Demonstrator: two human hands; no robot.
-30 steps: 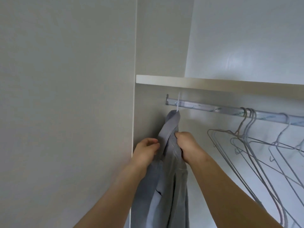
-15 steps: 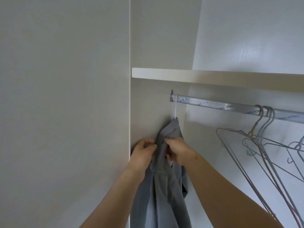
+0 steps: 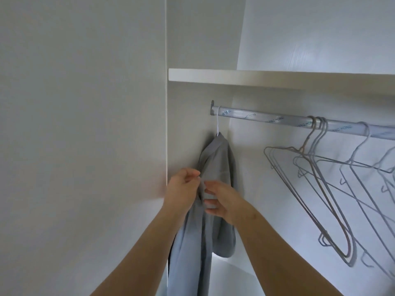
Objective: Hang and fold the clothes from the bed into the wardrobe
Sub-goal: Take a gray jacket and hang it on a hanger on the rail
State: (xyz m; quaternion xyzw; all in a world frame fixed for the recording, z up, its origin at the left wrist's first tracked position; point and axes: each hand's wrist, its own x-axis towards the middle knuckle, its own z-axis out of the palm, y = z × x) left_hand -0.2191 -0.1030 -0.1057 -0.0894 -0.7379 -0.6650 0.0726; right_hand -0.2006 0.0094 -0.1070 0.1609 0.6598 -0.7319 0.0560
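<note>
A grey shirt [image 3: 215, 165] hangs on a white hanger whose hook [image 3: 217, 122] sits over the far left end of the metal wardrobe rail [image 3: 267, 119]. My left hand [image 3: 181, 189] pinches the shirt's front edge at chest height. Just to its right, my right hand [image 3: 222, 201] holds the other front edge, fingers curled on the cloth. The shirt's lower part drops out of view behind my forearms.
Several bare wire hangers [image 3: 320, 178] hang on the rail to the right. A white shelf [image 3: 256, 76] runs above the rail. The wardrobe's left side panel [image 3: 183, 124] stands right beside the shirt.
Both hands have slid down the shirt's front from the collar to chest height. The view has tilted down a little, and the shirt hangs lower from its hook.
</note>
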